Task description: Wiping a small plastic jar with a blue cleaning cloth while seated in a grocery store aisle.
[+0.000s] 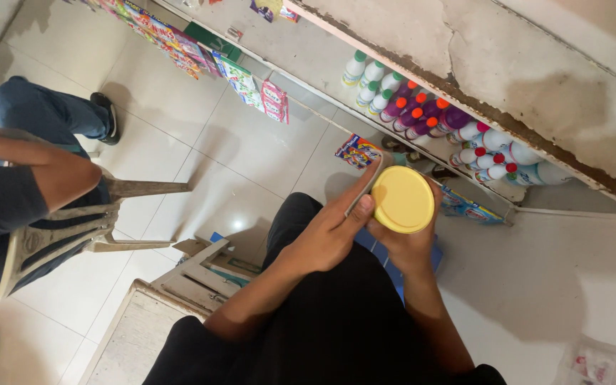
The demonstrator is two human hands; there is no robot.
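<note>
The round container with a flat yellow plastic lid point(402, 199) is held at chest height, above the person's dark-clothed lap and in front of the low shelf point(336, 68). The right hand point(408, 246) cups the container from below, fingers wrapped around its wall. The left hand point(329, 232) lies against the left edge of the lid, thumb pressed at the rim and fingers extended along the side; a thin pale strip appears to run along those fingers, but its nature cannot be determined.

Status: the lid sits flat and fully seated on the container. No gap at the rim is visible, so the lid is judged still closed, with handling of the rim in hand.

Surroundings: the shelf carries a group of white plastic bottles with green caps point(368, 82), purple bottles with orange caps point(422, 114) and white bottles with red caps point(490, 153). Colourful sachet strips point(251, 85) hang further along the shelf. A blue carton point(379, 253) lies on the tiled floor point(251, 150) beneath the hands. A second person sits on a grey plastic chair point(65, 228) at left, well apart. Nothing obstructs the hands.
</note>
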